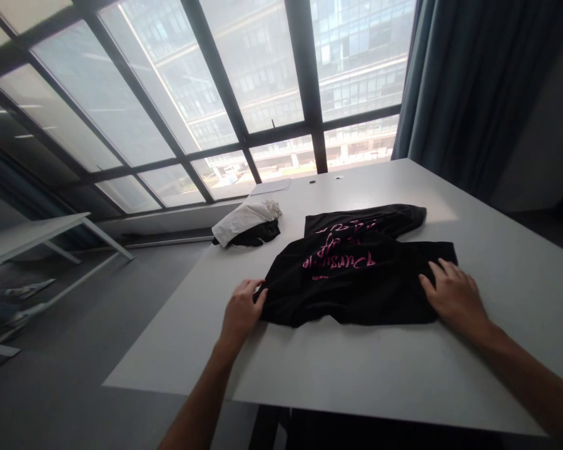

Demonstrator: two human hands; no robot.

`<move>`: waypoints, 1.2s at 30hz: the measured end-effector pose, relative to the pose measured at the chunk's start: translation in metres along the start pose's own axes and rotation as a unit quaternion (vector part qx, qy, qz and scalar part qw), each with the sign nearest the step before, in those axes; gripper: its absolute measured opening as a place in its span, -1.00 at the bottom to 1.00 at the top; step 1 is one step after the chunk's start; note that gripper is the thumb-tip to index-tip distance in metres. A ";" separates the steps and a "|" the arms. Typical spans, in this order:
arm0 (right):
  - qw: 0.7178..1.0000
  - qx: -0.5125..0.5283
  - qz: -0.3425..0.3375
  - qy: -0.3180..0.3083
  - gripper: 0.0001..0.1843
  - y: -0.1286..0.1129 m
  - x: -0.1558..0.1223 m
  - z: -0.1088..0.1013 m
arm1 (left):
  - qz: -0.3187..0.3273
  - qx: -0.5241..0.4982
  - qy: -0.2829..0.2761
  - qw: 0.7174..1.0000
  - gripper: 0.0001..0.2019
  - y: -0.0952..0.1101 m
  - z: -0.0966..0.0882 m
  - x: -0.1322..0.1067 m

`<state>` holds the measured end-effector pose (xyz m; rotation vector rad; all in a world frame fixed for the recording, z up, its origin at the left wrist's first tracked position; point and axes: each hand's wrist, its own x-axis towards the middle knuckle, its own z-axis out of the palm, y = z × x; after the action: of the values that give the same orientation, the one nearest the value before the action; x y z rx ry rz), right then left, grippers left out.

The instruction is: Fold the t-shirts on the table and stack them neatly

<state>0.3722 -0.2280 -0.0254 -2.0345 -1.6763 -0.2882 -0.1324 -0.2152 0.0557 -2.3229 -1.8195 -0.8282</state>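
Along the near side of the white table (309,369), a bare strip of tabletop lies between the person and a black shirt (375,297). The shirt lies flat, straight ahead, between the two hands, its long axis running left to right across the person's front, so each hand has one end and neither is clearly nearer. The left hand (241,312) pinches the left end between thumb and fingers, though the fingertips are partly hidden; a small red spot shows by them. The right hand (453,297) lies palm down at the right end, fingers slightly spread, resting on the cloth rather than visibly gripping it.

Pink lettering (340,257) crosses the middle of the shirt, broken by a fold. Beyond that fold, a further part of the shirt reaches away and to the right, out of contact with either hand.

Farther off to the left, near the table's edge and apart from the shirt, a white cloth (244,220) lies bunched over a dark cloth (258,235). Toward the far edge are a pale flat sheet (271,187) and a small dark disc (312,182). Behind stand tall windows (258,62), with a blue-grey curtain (450,94) on the right.
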 end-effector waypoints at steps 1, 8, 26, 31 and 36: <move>1.000 0.010 0.001 0.010 -0.38 0.000 0.002 0.000 | 0.016 -0.022 -0.014 1.000 -0.75 0.011 0.005 0.006; 0.993 0.078 -0.003 0.084 -0.51 0.004 0.011 0.000 | -0.002 -0.131 -0.128 0.983 -0.78 0.023 0.044 0.060; 0.996 0.037 0.043 0.066 -0.53 -0.004 0.011 -0.007 | 0.109 -0.100 -0.040 0.988 -0.71 -0.038 0.012 0.066; 0.983 0.007 0.179 0.033 -0.43 0.038 0.026 -0.005 | 0.179 -0.146 -0.186 0.955 -0.57 -0.027 0.046 0.075; 0.981 0.030 0.190 0.024 -0.45 0.044 0.036 -0.012 | 0.180 -0.097 -0.205 0.957 -0.43 -0.036 0.073 0.072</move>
<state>0.4246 -0.2086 -0.0091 -2.2265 -1.2171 -0.1513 -0.1281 -0.1142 0.0172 -3.0128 -1.3978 -0.5188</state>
